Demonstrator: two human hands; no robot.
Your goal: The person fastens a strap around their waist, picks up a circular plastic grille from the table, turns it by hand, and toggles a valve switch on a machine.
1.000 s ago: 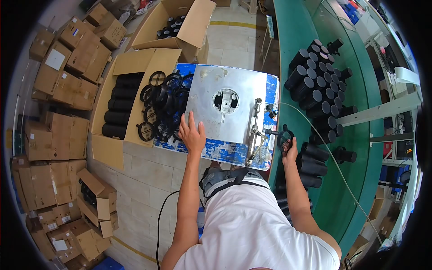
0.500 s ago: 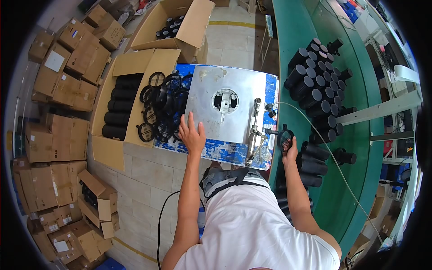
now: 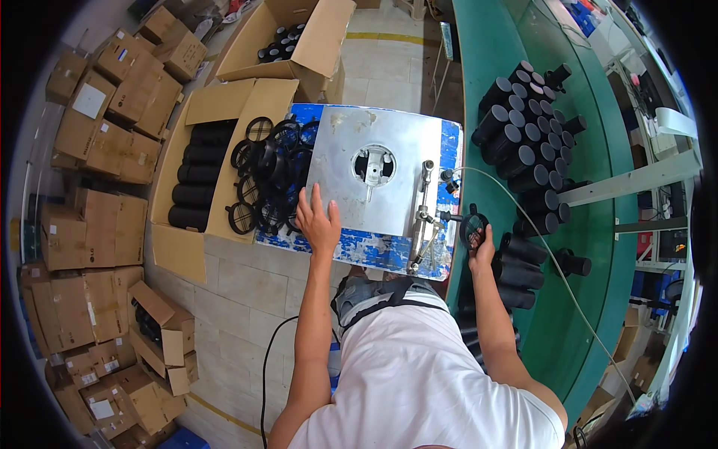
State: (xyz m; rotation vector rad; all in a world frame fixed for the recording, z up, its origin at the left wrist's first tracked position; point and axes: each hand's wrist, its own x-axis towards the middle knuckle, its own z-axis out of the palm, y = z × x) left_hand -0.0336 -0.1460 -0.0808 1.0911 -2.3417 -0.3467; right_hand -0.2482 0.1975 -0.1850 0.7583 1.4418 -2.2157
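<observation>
My left hand (image 3: 320, 223) has its fingers spread over the near left corner of a metal plate (image 3: 340, 183). A round recess with a metal fitting (image 3: 374, 170) is set into that plate. At the plate's right side stands a clamp-like metal fixture (image 3: 423, 213). My right hand (image 3: 482, 251) is closed on a round black ring part (image 3: 473, 227) with a short stem pointing up, just off the table's right edge. Several similar black ring parts (image 3: 273, 168) lie heaped left of the plate, close to my left hand.
Black cylinders (image 3: 531, 146) stand in rows on the green bench (image 3: 606, 150), with more lying (image 3: 520, 277) near my right arm. An open carton (image 3: 176, 254) holds black cylinders. A pale hose (image 3: 550, 243) crosses the bench. Stacked cartons (image 3: 97, 228) line the left.
</observation>
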